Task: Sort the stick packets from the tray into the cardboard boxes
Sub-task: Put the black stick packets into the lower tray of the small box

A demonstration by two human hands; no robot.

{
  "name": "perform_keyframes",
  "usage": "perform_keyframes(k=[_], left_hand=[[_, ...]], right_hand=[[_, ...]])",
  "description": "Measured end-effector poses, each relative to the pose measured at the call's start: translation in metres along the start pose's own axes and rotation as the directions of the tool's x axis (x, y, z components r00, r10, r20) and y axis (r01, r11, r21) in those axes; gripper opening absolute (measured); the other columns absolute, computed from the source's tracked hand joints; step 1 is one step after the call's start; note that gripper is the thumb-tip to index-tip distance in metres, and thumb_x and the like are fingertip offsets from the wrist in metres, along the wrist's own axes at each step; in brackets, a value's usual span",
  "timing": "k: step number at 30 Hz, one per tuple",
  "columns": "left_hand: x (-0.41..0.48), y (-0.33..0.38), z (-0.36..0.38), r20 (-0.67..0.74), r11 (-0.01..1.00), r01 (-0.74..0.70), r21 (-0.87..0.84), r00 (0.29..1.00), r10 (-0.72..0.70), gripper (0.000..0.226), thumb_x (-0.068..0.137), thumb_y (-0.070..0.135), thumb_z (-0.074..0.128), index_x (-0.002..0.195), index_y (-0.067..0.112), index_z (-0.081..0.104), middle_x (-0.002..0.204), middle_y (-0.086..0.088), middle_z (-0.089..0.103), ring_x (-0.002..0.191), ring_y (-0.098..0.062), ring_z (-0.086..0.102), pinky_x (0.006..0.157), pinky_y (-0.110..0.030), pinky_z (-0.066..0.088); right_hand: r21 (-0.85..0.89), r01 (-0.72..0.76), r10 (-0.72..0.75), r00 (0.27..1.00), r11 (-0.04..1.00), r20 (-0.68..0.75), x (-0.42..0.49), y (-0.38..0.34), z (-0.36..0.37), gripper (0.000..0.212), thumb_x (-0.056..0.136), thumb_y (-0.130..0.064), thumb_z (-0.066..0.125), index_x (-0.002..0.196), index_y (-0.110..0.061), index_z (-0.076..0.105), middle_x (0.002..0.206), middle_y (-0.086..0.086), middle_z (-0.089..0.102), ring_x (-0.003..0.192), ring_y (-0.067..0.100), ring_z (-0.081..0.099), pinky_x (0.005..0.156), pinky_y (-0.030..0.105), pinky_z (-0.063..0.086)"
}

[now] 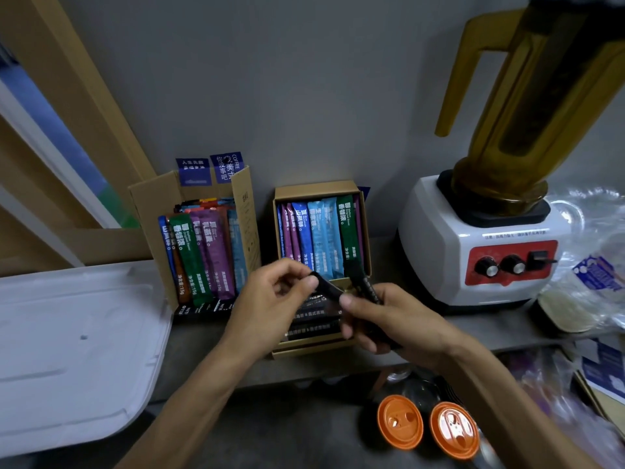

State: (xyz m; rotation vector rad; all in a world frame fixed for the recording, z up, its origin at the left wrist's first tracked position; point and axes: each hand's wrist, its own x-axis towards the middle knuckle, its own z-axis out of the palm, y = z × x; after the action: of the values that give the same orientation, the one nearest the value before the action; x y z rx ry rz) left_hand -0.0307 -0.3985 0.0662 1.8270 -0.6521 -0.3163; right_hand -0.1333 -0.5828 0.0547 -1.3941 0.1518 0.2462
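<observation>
Holding the black stick packets (327, 292) above the near half of the right cardboard box (316, 189), the left hand (270, 296) pinches one packet's end while the right hand (389, 318) clamps the bundle; best to peel one free and lay it flat among those below.

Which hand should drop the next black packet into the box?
Probably the left hand. It pinches the end of a bent black packet just above the right box, where other black ones lie. The right hand looks busier: it grips a second black packet.
</observation>
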Motion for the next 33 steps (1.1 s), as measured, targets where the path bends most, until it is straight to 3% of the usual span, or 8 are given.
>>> perform_keyframes(k=[2,6,10,16,22,26,29,33], left_hand=[[-0.001,-0.003,-0.006,-0.045,0.998,0.005,-0.058,0.999,-0.008,0.008,0.093,0.015,0.065,0.088,0.021,0.068,0.084,-0.002,0.068,0.074,-0.012,0.066,0.067,-0.025,0.053],[-0.007,-0.001,-0.009,0.032,0.983,0.069,-0.169,0.997,-0.064,0.021,0.096,0.006,0.058,0.106,0.019,0.070,0.091,-0.003,0.074,0.083,-0.013,0.072,0.069,-0.017,0.052],[-0.008,0.003,-0.005,-0.003,0.982,0.069,-0.176,0.997,-0.071,0.017,0.092,0.007,0.063,0.104,0.017,0.070,0.090,0.006,0.074,0.084,-0.010,0.073,0.073,-0.021,0.057],[-0.008,-0.009,-0.010,-0.106,0.998,0.047,-0.039,0.993,-0.051,0.019,0.090,0.009,0.068,0.100,0.025,0.068,0.087,0.002,0.071,0.084,-0.011,0.072,0.075,-0.025,0.059],[-0.010,-0.026,-0.005,-0.094,0.845,-0.100,0.525,0.980,0.174,0.019,0.094,0.021,0.063,0.113,0.024,0.066,0.104,0.014,0.053,0.094,0.000,0.054,0.073,-0.008,0.045],[-0.001,-0.035,0.005,0.037,0.770,-0.193,0.608,0.976,0.216,0.022,0.093,0.020,0.065,0.115,0.021,0.069,0.104,0.013,0.055,0.099,-0.003,0.050,0.087,-0.018,0.043],[0.003,-0.042,0.012,0.066,0.764,-0.169,0.622,0.984,0.165,0.024,0.094,0.019,0.064,0.117,0.019,0.069,0.104,0.011,0.055,0.100,-0.005,0.049,0.091,-0.021,0.043],[0.003,-0.044,0.012,0.033,0.810,-0.123,0.574,0.991,0.127,0.018,0.094,0.017,0.064,0.111,0.018,0.069,0.101,0.013,0.054,0.091,0.000,0.052,0.084,-0.011,0.045]], right_hand=[[0.096,0.029,-0.024,0.998,0.995,-0.061,-0.001,0.003,-0.004,0.026,0.100,-0.026,0.052,0.089,-0.007,0.065,0.067,0.003,0.063,0.046,0.009,0.043,0.049,0.027,0.018],[0.113,0.098,-0.063,0.958,0.989,-0.278,0.002,0.009,-0.009,0.021,0.089,-0.005,0.065,0.110,0.001,0.066,0.074,0.010,0.060,0.053,0.012,0.046,0.052,0.025,0.034],[0.069,0.116,-0.088,0.943,0.991,-0.321,0.002,0.007,-0.005,0.024,0.086,0.000,0.068,0.110,0.001,0.065,0.077,0.012,0.063,0.053,0.013,0.047,0.050,0.026,0.037],[0.016,0.111,-0.094,0.901,0.994,-0.424,0.001,0.009,-0.009,0.016,0.090,-0.003,0.066,0.104,0.005,0.065,0.075,0.016,0.056,0.053,0.015,0.048,0.049,0.025,0.037],[-0.409,-0.082,-0.136,0.869,0.909,-0.476,0.025,0.008,-0.011,0.006,0.091,-0.015,0.068,0.086,-0.016,0.073,0.077,-0.006,0.068,0.064,0.002,0.061,0.058,0.021,0.048],[-0.490,-0.173,-0.076,0.892,0.855,-0.446,0.042,0.008,-0.004,0.007,0.092,-0.016,0.066,0.090,-0.017,0.073,0.084,-0.001,0.068,0.066,0.007,0.064,0.052,0.017,0.048],[-0.536,-0.166,-0.139,0.865,0.828,-0.483,0.043,0.007,-0.002,0.010,0.095,-0.021,0.063,0.103,-0.020,0.069,0.103,-0.005,0.067,0.084,0.003,0.064,0.055,0.013,0.048],[-0.458,-0.119,-0.128,0.872,0.881,-0.473,0.030,0.002,-0.005,0.018,0.099,-0.034,0.055,0.106,-0.023,0.067,0.097,-0.007,0.071,0.083,0.006,0.069,0.063,0.021,0.053]])
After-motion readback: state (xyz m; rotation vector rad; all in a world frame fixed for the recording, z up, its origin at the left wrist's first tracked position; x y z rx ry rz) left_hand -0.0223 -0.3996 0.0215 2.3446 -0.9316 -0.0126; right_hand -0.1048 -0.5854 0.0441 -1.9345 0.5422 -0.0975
